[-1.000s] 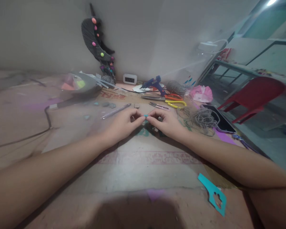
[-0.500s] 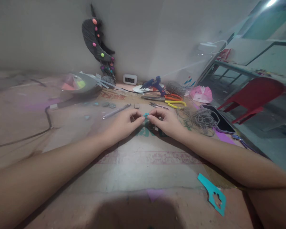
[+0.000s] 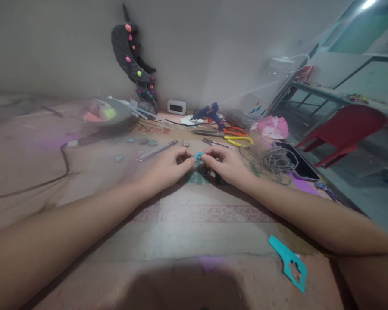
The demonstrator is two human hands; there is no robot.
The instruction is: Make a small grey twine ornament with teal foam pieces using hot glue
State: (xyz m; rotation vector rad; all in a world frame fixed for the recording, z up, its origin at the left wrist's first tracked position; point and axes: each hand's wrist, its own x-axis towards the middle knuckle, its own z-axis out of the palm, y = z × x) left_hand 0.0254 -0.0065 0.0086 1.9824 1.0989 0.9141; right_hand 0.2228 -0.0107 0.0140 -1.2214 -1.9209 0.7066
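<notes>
My left hand (image 3: pixel 168 165) and my right hand (image 3: pixel 224 162) meet at the middle of the cardboard-covered floor (image 3: pixel 200 224). Both pinch a small teal foam piece (image 3: pixel 198 156) between thumb and fingertips, the fingers curled in. The piece is tiny and its shape is hard to make out. Both forearms stretch forward from the lower corners of the picture.
A teal foam offcut with a flower-shaped hole (image 3: pixel 290 262) lies near my right elbow. Grey cord (image 3: pixel 271 160), yellow and orange scissors (image 3: pixel 236 135), a blue glue gun (image 3: pixel 207 114), a pen-like tool (image 3: pixel 157 150), a bowl of foam bits (image 3: pixel 104 114) and a red chair (image 3: pixel 345 129) surround the hands.
The teal piece has turned slightly between my fingertips and shows a little more of itself. Both hands stay in nearly the same place.
</notes>
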